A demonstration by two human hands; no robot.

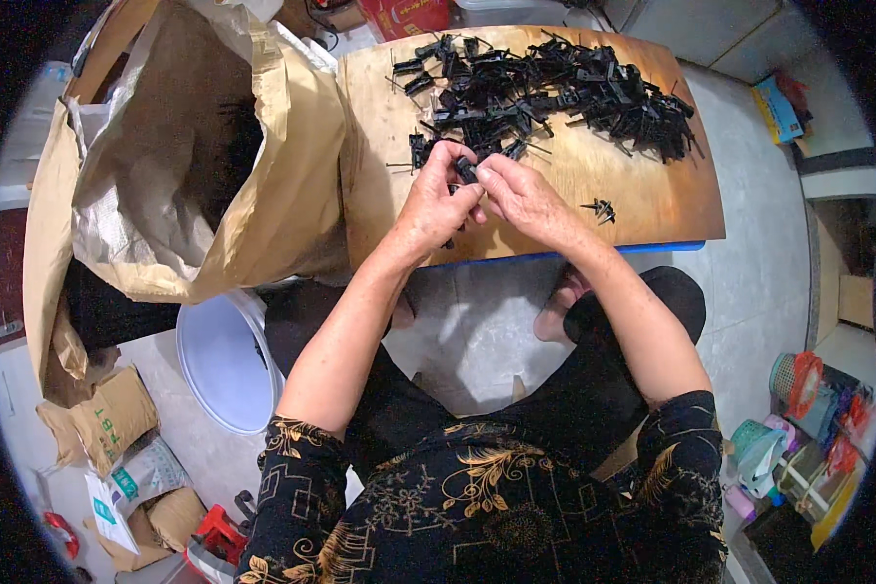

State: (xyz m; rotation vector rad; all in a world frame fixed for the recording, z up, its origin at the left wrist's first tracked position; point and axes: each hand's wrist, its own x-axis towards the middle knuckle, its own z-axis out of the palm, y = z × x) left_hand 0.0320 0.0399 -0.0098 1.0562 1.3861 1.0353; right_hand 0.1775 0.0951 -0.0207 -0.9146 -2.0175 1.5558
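Over the front edge of the wooden board, my left hand [436, 202] pinches a small black plastic part [466, 170] between thumb and fingers. My right hand [524, 195] meets it from the right, its thumb and fingers closed at the part's right side; whatever lies between those fingertips is too small to make out. Just beyond my hands spreads a heap of similar black plastic parts [603, 92], many with thin dark pins sticking out. A few dark screw-like pieces [602, 210] lie apart on the board, right of my right hand.
The wooden board [380, 78] has a blue edge below it. A large open paper sack [302, 175] with a woven lining stands against its left side. Below the sack is a white bucket [226, 365]. Brown packages [117, 419] lie at lower left; baskets and bags [759, 453] stand at right.
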